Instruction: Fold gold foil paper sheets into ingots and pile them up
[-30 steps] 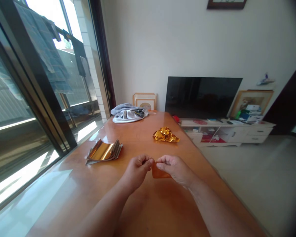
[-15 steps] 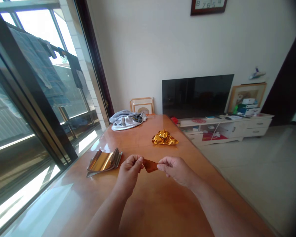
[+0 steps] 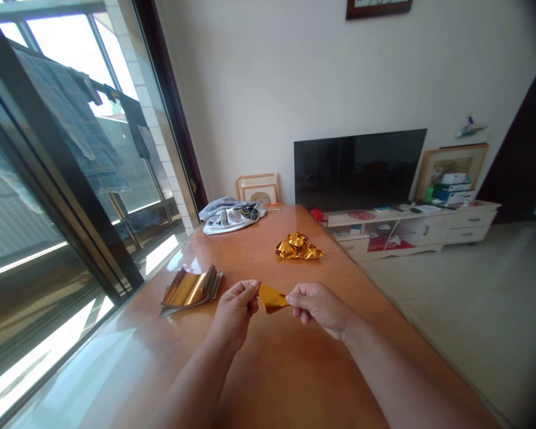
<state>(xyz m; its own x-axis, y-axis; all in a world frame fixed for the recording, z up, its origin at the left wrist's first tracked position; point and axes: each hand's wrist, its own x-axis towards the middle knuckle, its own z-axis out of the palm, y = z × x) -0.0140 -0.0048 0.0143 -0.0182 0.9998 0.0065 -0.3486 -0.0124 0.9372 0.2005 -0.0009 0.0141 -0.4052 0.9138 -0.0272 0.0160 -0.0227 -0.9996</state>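
Head view: L hand (image 3: pixel 234 310) & R hand (image 3: pixel 318 308) pinch opposite ends of small gold foil piece (image 3: pixel 272 298), fingers closed narrow on it, foil between hands, above wood table (image 3: pixel 268 369). Foil stack (image 3: pixel 190 289) lies near L hand, crumpled gold foil (image 3: pixel 298 246) farther ahead.

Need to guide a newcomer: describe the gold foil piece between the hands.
At the near end of the wooden table, the left hand and right hand pinch a small gold foil piece. Unlike the crumpled foil heap beyond and the foil sheet stack to the left, it is held up.
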